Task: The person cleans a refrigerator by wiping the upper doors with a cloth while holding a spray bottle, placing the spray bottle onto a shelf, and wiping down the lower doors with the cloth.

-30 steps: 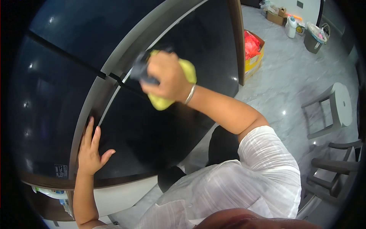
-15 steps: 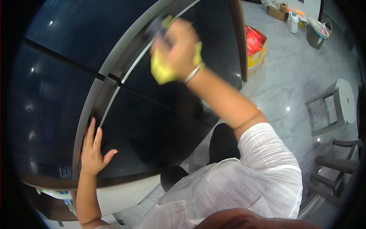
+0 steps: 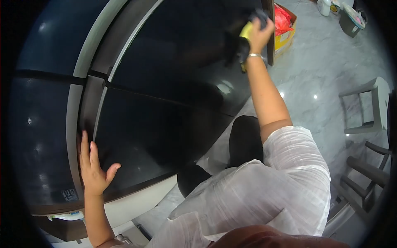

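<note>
A large, glossy dark refrigerator [image 3: 140,120] fills the left and middle of the view, its panels split by grey vertical trim and a dark cross gap. My right hand [image 3: 260,35] is closed on a yellow and dark grey cloth [image 3: 247,31], pressed to the far right part of the dark door near its edge; motion blurs the fingers and cloth somewhat. At lower left, my left hand [image 3: 94,169] rests with fingers stretched and thumb apart against the grey trim [image 3: 73,136] between the doors. It holds nothing.
Right of the door's brown side panel [image 3: 271,49] stands a yellow box with a red bag [image 3: 282,20]. A grey bin [image 3: 349,25] and a white bottle [image 3: 324,7] are on the marbled floor [image 3: 306,74]. A grey stool [image 3: 378,105] and dark chair parts [image 3: 368,171] stand at right.
My right hand has swept with the cloth from the door's trim across to its right edge. My left hand stays on the trim. The view has shifted slightly.
</note>
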`<state>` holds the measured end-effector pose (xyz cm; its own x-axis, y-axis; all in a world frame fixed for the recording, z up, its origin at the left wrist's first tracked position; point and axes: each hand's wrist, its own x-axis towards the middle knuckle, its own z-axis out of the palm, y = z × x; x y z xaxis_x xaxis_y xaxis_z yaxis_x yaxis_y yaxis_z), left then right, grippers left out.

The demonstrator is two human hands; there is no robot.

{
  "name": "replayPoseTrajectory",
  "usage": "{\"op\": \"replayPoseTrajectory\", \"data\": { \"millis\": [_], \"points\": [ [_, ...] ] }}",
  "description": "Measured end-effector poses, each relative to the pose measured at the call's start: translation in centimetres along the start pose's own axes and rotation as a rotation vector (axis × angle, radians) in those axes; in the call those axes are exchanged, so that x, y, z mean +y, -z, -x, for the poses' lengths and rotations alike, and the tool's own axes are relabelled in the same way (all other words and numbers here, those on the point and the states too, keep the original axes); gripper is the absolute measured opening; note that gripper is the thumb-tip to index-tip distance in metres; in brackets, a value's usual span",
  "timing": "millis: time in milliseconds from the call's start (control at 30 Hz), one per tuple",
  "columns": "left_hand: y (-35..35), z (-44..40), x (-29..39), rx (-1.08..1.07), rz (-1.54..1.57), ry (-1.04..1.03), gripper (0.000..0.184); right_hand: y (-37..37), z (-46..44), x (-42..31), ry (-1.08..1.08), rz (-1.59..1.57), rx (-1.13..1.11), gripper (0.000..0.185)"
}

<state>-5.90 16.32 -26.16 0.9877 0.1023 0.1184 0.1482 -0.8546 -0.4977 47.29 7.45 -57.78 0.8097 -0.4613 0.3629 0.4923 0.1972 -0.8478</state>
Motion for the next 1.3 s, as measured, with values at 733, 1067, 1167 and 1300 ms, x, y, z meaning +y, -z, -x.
{"op": "replayPoseTrajectory", "data": {
  "millis": [733,1067,1167,1300],
  "points": [
    [0.1,-0.4,0.3,0.041,-0.012,0.004,0.095,-2.6,11.8,-23.4,0.487,-0.458,-0.404,0.043],
    [-0.2,-0.2,-0.3,0.040,-0.040,-0.019,0.093,6.4,20.5,-7.5,0.115,0.030,-0.377,0.044],
    [-0.1,0.0,-0.3,0.017,-0.049,0.001,0.093,9.3,24.4,3.5,-0.387,0.110,-0.118,0.038],
    [-0.1,-0.2,-0.3,0.026,-0.047,-0.015,0.094,12.4,26.9,13.2,-1.194,-0.295,0.186,0.051]
  ]
}}
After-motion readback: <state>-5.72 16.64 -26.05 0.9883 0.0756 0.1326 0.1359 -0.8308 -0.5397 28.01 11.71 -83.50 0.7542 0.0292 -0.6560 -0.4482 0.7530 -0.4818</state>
